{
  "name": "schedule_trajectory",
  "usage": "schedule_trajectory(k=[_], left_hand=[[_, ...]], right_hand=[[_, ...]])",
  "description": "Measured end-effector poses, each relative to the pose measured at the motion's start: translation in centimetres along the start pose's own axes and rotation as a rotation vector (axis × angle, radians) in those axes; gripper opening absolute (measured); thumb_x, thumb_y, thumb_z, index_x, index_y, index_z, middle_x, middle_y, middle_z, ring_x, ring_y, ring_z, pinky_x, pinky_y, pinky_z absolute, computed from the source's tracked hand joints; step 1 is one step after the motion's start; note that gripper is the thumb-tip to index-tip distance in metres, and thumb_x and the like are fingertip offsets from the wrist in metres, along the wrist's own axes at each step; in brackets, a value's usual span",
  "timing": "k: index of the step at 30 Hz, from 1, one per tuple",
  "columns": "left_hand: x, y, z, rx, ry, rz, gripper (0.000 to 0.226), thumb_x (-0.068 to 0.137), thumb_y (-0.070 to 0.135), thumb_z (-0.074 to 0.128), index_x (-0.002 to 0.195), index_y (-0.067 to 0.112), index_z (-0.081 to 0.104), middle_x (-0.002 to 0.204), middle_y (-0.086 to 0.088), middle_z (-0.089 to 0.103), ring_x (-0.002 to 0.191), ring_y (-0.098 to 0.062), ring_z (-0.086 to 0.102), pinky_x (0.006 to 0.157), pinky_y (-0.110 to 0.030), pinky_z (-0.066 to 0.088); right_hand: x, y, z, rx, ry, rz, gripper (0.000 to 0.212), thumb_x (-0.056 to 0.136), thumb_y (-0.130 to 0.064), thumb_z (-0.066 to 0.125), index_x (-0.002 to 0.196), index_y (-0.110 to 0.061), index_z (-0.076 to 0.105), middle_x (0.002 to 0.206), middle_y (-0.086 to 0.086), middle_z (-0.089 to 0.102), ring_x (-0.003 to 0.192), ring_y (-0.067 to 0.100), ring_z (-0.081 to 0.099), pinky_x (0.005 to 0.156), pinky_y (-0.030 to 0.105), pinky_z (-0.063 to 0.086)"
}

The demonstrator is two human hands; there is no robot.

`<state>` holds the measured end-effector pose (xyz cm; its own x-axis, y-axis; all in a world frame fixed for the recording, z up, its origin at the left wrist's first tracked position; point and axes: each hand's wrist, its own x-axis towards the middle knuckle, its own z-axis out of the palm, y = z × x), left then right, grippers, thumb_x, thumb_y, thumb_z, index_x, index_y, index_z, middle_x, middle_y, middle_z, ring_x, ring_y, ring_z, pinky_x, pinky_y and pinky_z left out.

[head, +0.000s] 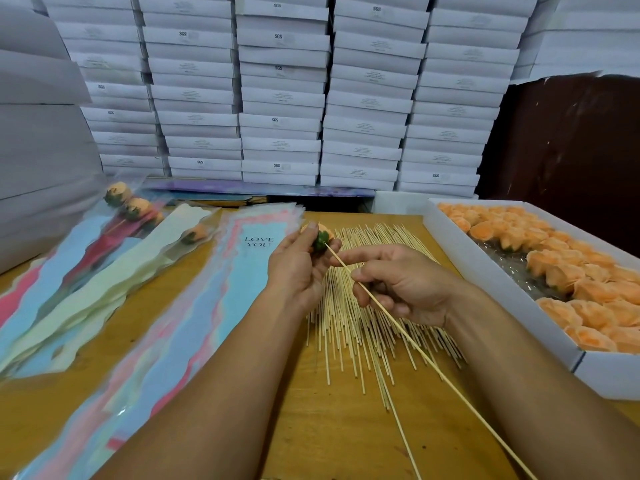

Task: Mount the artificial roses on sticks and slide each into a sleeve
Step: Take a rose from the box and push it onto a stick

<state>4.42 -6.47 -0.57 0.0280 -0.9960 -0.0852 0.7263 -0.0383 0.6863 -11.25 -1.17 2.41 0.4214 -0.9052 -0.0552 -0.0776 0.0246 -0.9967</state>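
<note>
Here, both hands work above a fan of bare sticks [360, 306] lying on the wooden table [311, 427]. The left hand [298, 268] has its fingers curled around an orange rose [320, 239], whose green base faces the right hand. The right hand [398, 282] pinches 1 long stick [415, 344] between thumb and forefinger, the other fingers curled under it. The stick's tip touches the green base of the rose; whether it has gone in cannot be told. Its free end runs down toward the lower right edge of the view, over the loose sticks.

To the right, a shallow white box [498, 285] holds rows of orange rose heads [588, 289] on clear film. To the left, a stack of printed sleeves [194, 306] in blue, pink and pale yellow lies just beside the sticks, the top one reading "LOVE YOU". Farther left, more sleeves [86, 271] lie fanned out, and several finished roses [131, 202] on sticks show through them near the far edge of the table. Behind everything, stacked white cartons [280, 98] fill the back wall.
</note>
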Motion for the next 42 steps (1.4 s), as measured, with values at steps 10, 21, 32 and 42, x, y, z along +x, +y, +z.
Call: schedule_trajectory(k=[10, 21, 32, 42], left_hand=[[-0.01, -0.03, 0.01, 0.011, -0.005, 0.002, 0.039, 0.094, 0.012, 0.066, 0.127, -0.006, 0.056, 0.105, -0.022, 0.064, 0.063, -0.019, 0.073, 0.055, -0.025, 0.057], [-0.12, -0.09, 0.13, 0.043, -0.012, 0.004, 0.038, 0.095, 0.012, 0.066, 0.127, -0.005, 0.057, 0.096, -0.018, 0.065, 0.064, -0.019, 0.072, 0.055, -0.026, 0.057], [-0.36, 0.03, 0.19, 0.082, -0.02, 0.028, 0.035, 0.094, 0.008, 0.065, 0.128, 0.004, 0.056, 0.099, -0.018, 0.067, 0.065, -0.02, 0.072, 0.057, -0.028, 0.059], [-0.06, -0.11, 0.16, 0.122, -0.027, -0.04, 0.022, 0.096, 0.01, 0.063, 0.113, -0.005, 0.061, 0.091, -0.018, 0.065, 0.063, -0.02, 0.073, 0.059, -0.03, 0.06]], right_hand=[[-0.11, -0.14, 0.11, -0.007, -0.001, -0.002, 0.03, 0.1, -0.001, 0.05, 0.119, -0.017, 0.068, 0.064, 0.011, 0.063, 0.038, 0.006, 0.044, 0.029, 0.015, 0.031], [-0.16, -0.16, 0.23, -0.008, 0.009, 0.005, 0.031, 0.101, 0.0, 0.048, 0.123, -0.015, 0.065, 0.062, 0.009, 0.063, 0.037, 0.005, 0.044, 0.029, 0.014, 0.031], [-0.04, 0.08, 0.02, -0.012, 0.002, 0.014, 0.029, 0.1, -0.001, 0.051, 0.118, -0.018, 0.066, 0.064, 0.01, 0.064, 0.038, 0.007, 0.046, 0.03, 0.016, 0.034], [0.36, 0.52, 0.62, -0.108, 0.101, 0.024, 0.021, 0.102, -0.008, 0.055, 0.112, -0.022, 0.067, 0.061, 0.009, 0.063, 0.037, 0.006, 0.044, 0.031, 0.017, 0.033]])
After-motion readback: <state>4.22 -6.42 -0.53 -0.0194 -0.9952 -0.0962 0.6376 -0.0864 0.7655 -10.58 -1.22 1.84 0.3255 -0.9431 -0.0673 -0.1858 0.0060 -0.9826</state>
